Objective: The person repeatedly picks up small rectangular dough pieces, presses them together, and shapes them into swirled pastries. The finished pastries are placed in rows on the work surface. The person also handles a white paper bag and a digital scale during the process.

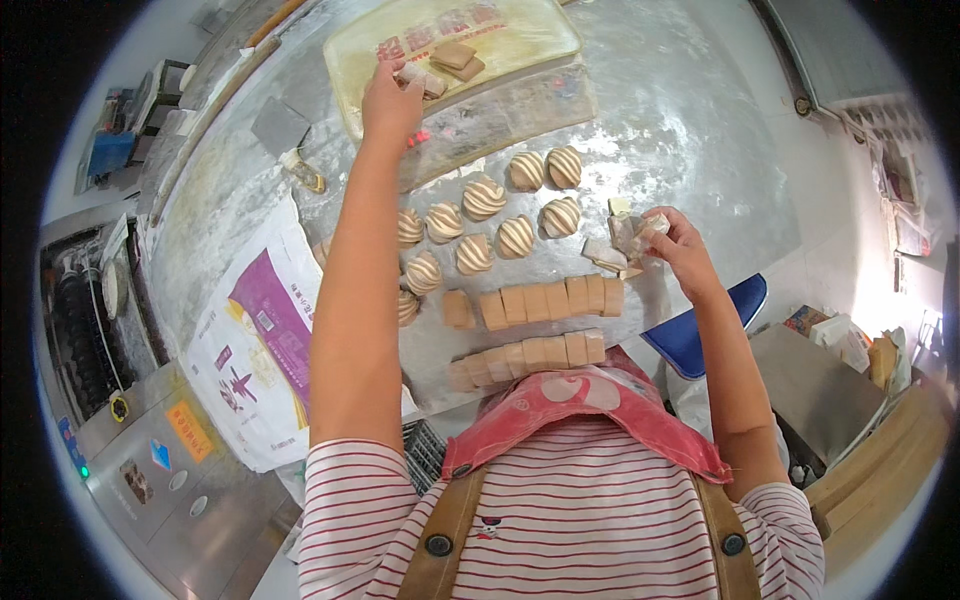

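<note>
My left hand (pixel 392 101) reaches to a yellowish plastic tray (pixel 349 37) and holds a floured, light brown dough piece (pixel 421 79) at its edge. Close by lie stacked flat brown dough pieces (pixel 457 60). On the right, my right hand (pixel 677 244) pinches a pale, crumpled dough scrap over more floured scraps (pixel 604 255) on the metal worktop (pixel 675 97). Between my arms sit several striped swirled buns (pixel 484 198). Nearer my body, two rows of cut brown dough, a far row (pixel 551 302) and a near row (pixel 525 358), run side by side.
A printed flour sack (pixel 255 337) lies at the left edge, with a metal scraper (pixel 280 127) and a small brush-like tool (pixel 302 171) beyond it. A wooden rolling pin (pixel 217 124) rests at the far left. A blue board (pixel 686 337) juts out under my right forearm.
</note>
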`<state>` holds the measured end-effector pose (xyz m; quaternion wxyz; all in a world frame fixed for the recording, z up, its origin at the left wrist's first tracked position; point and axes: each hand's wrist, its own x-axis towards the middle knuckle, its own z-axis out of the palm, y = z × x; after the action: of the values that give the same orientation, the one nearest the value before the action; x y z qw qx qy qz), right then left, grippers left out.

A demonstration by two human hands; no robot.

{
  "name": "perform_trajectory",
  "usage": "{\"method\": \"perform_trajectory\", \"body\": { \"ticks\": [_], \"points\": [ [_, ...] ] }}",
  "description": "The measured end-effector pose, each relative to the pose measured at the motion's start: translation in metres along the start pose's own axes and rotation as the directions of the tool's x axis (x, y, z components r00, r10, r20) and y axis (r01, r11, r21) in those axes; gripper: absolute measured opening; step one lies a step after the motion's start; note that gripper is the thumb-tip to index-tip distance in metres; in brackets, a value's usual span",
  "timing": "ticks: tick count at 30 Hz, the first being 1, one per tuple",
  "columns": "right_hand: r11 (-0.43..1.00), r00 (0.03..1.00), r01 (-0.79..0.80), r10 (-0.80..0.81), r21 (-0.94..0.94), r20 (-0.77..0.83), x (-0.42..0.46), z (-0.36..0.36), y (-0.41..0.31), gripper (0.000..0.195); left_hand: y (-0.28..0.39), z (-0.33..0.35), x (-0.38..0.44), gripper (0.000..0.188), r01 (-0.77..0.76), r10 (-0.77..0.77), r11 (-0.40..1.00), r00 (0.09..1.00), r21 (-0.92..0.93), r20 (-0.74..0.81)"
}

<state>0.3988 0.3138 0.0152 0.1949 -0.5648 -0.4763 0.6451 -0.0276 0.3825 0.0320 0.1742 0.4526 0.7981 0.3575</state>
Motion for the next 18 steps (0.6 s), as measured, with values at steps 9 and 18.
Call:
{"method": "perform_trajectory", "body": {
  "ticks": [9,18],
  "points": [
    [0.957,0.937,0.241,-0.186,-0.161,0.297,-0.022,0.041,-0.042,0.040,0.051,0.003,-0.153,0.038,0.226,0.063,0.903,0.773,-0.366,0.631],
    [0.744,0.845,0.527,-0.407,-0.411,0.346,-0.021,0.095,-0.082,0.052,0.036,0.019,-0.209,0.030,0.685,0.044,0.559,0.538,-0.467,0.842]
  ]
}}
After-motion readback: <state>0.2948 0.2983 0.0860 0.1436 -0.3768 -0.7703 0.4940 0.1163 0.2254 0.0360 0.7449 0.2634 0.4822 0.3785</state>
